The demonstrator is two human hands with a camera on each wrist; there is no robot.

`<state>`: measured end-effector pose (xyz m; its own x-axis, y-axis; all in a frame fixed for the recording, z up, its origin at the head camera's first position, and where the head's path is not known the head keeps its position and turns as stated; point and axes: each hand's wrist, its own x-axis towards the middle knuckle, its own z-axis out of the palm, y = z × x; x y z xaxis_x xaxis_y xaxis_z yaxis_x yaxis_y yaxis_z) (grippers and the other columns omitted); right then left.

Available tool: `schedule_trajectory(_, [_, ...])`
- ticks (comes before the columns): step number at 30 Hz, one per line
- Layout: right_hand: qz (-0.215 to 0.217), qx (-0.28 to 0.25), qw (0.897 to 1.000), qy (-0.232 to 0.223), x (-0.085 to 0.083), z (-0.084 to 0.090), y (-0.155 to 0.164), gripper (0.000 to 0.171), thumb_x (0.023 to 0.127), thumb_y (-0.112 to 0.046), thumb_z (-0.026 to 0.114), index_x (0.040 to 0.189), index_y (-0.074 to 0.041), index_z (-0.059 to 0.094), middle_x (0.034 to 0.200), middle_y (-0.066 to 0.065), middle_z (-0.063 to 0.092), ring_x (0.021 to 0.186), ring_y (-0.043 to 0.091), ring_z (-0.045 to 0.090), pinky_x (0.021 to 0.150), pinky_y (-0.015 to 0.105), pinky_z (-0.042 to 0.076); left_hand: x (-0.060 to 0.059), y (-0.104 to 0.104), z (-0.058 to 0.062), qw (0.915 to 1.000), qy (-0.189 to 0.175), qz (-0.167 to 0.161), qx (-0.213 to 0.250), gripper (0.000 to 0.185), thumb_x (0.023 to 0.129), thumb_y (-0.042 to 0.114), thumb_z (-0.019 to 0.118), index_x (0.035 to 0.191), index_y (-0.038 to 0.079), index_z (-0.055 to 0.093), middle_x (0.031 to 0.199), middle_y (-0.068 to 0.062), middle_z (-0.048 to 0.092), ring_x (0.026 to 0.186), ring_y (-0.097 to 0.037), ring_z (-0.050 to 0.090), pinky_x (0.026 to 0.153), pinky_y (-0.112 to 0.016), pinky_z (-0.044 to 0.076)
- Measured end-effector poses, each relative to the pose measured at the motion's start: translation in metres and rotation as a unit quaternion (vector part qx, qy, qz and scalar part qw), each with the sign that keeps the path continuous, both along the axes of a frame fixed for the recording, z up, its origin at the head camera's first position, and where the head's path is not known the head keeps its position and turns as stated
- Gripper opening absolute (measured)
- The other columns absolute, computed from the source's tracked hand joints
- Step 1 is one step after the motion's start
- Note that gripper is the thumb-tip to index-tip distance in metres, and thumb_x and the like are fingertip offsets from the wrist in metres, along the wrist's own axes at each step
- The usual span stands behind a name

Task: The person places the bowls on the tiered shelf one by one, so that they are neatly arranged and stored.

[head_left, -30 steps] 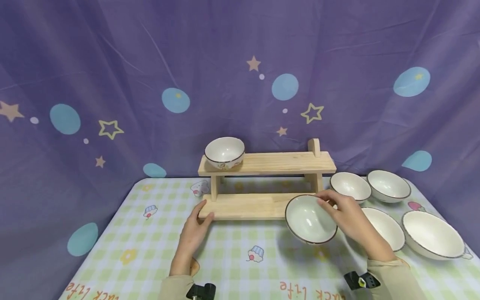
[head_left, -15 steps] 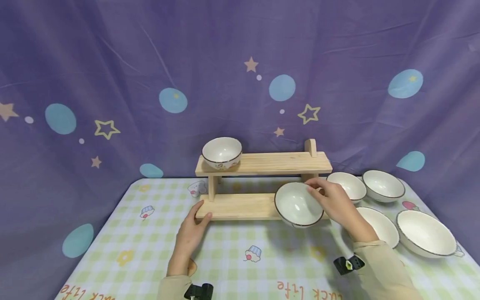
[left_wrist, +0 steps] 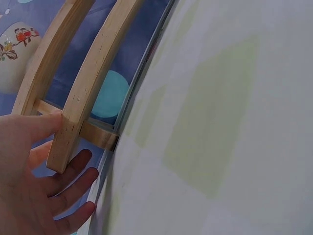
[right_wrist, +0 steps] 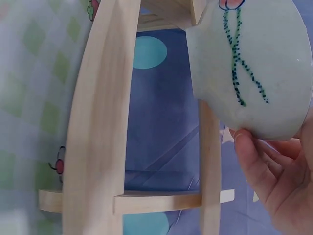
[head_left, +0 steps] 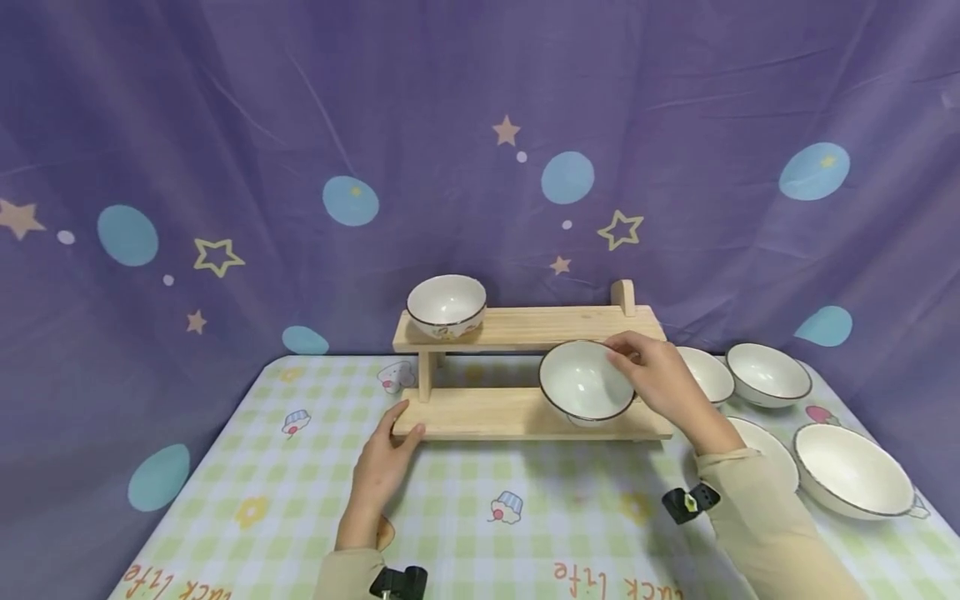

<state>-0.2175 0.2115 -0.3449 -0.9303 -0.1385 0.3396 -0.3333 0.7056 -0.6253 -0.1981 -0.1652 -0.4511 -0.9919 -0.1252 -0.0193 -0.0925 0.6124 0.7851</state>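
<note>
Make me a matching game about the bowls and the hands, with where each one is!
Things:
1. bowl with flowers
2. tilted bowl
3. left hand
4. biggest bowl

Places:
A. on the table, far right
B. at the rack's lower left corner
C. on the top shelf
D. held by the right hand

Pairs: 1-C, 2-D, 3-B, 4-A
</note>
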Motion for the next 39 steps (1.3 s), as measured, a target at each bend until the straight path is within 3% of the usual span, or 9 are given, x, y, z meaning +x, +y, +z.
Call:
schedule_trajectory(5, [0.002,-0.007,1.000,-0.017,-0.008,0.007,-0.009,0.023,0.101,-0.013,0.058,0.117,-0.001,0.067,0.106,0.019,0.070,0.102,0.038,0.067,0.085,0.048,0.053,0.001,-0.006,0.000,1.0000,0.001,0.003,-0.004,0.064,0.099,0.048,0.056,0.153,0.021,0.037,0.146,-0.025,0.046,0.130,-0.046,0.046,0.100,-0.068,0.034])
schedule_trajectory(12, [0.016,-0.033,0.999,-0.038,-0.017,0.021,-0.021,0.022,0.100,-0.011,0.058,0.117,0.001,0.065,0.104,0.021,0.068,0.090,0.035,0.070,0.052,0.030,0.056,-0.002,-0.009,0.001,1.0000,0.003,0.004,-0.005,0.065,0.098,0.051,0.056,0.153,0.022,0.037,0.146,-0.025,0.046,0.130,-0.045,0.047,0.100,-0.067,0.035])
schedule_trajectory(18, [0.011,-0.028,0.999,-0.041,-0.023,0.029,-0.028,0.024,0.099,-0.009,0.058,0.119,0.003,0.064,0.105,0.023,0.067,0.077,0.028,0.070,0.048,0.031,0.055,-0.001,-0.007,-0.001,0.9999,0.002,0.005,-0.013,0.064,0.098,0.049,0.056,0.153,0.021,0.037,0.143,-0.025,0.049,0.127,-0.044,0.050,0.099,-0.067,0.036])
schedule_trajectory(24, [0.007,-0.019,0.999,-0.041,-0.031,0.033,-0.031,0.025,0.100,-0.011,0.056,0.119,0.002,0.064,0.107,0.022,0.067,0.076,0.027,0.069,0.050,0.030,0.056,0.001,-0.004,-0.002,0.9999,0.000,0.006,-0.016,0.064,0.099,0.048,0.056,0.153,0.021,0.037,0.143,-0.025,0.049,0.127,-0.045,0.050,0.099,-0.067,0.036])
schedule_trajectory(29, [0.006,-0.018,0.999,-0.047,-0.038,0.037,-0.032,0.026,0.101,-0.011,0.054,0.121,0.003,0.063,0.106,0.022,0.067,0.059,0.018,0.064,0.048,0.028,0.054,0.001,-0.002,-0.001,0.9999,-0.005,0.003,-0.011,0.064,0.099,0.048,0.056,0.153,0.021,0.036,0.147,-0.025,0.045,0.130,-0.046,0.046,0.101,-0.069,0.033])
schedule_trajectory(33, [0.003,-0.042,0.997,-0.059,-0.044,0.040,-0.034,0.027,0.101,-0.011,0.053,0.121,0.005,0.062,0.107,0.022,0.067,0.051,0.015,0.060,0.048,0.030,0.054,0.000,0.000,0.000,0.9999,-0.007,0.001,-0.010,0.064,0.099,0.049,0.056,0.154,0.022,0.036,0.149,-0.024,0.043,0.133,-0.046,0.043,0.102,-0.069,0.032])
schedule_trajectory(39, [-0.012,-0.095,0.992,-0.081,-0.051,0.041,-0.039,0.029,0.102,-0.011,0.051,0.123,0.007,0.061,0.109,0.023,0.065,0.056,0.017,0.063,0.052,0.029,0.056,0.000,-0.001,-0.001,1.0000,-0.005,-0.001,-0.006,0.064,0.099,0.048,0.056,0.153,0.021,0.036,0.149,-0.023,0.043,0.133,-0.046,0.042,0.103,-0.069,0.032])
